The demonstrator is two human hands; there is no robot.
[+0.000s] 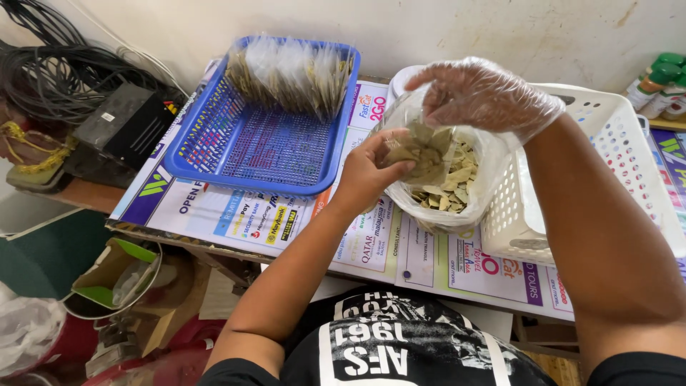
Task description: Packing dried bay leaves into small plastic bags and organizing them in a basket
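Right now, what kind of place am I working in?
Probably a small home or back-room packing spot. A blue tray holds a row of filled clear packets, your gloved right hand and bare left hand work at a big bag of dried leaves, and cables pile nearby.

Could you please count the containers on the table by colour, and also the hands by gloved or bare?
Blue basket: 1
White basket: 1
Clear bag of dried leaves: 1
Gloved right hand: 1
Bare left hand: 1
Total: 5
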